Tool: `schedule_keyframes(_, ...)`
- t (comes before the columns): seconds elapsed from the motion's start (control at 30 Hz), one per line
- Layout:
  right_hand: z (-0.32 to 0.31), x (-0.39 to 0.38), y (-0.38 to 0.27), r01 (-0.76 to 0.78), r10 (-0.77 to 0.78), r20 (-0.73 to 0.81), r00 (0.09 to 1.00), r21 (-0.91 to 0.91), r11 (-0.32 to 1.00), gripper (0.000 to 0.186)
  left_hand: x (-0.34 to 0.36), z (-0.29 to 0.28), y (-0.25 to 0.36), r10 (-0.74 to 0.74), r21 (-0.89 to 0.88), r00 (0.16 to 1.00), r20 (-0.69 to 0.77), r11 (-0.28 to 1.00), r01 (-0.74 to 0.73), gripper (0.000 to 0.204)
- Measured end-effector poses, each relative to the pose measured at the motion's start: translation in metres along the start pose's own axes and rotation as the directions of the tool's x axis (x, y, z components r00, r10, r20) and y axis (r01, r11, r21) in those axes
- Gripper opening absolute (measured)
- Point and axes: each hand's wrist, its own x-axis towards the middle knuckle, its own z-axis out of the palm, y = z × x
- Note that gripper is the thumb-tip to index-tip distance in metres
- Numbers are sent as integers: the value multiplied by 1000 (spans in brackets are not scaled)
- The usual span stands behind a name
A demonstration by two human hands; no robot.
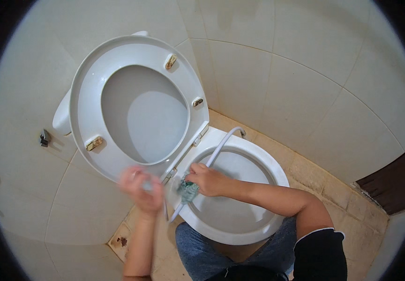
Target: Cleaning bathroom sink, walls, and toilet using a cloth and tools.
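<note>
My right hand [207, 179] is closed on a crumpled grey-green scrubbing cloth [189, 192], pressed to the toilet's rim near the seat hinge. A white hose [219, 149] lies across the back of the white toilet bowl [277, 175] and passes by that hand and the cloth. To the left, my left hand [142, 189] is raised in front of the lower edge of the upright seat [87, 79]. Motion smears its fingers; a pale bluish patch shows among them, too blurred to name. Behind the seat stands the raised lid [158, 122].
Stained bumpers [94, 143] stick out from the seat's underside. A small dark metal fitting [45, 137] is on the left tiled wall. Beige floor tiles [315, 182] surround the bowl, with a rusty floor drain [122, 241] at lower left. A dark brown door [390, 182] stands at right.
</note>
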Motion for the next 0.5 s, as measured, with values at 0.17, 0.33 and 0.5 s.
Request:
schedule_keyframes(0.17,-64,-25,47,-434,370,-493,788,-18,901,29,-70,86,45,-344,-146,821,456,881,451,35)
schedule_keyframes(0.33,-95,-55,52,-234,909,125,398,972,-31,28,-53,137,50,-517,86,312,797,608,789,36)
schedule_keyframes(0.5,-54,-37,0,-55,782,201,590,976,-209,23,-36,105,76,-479,-41,474,739,670,741,27)
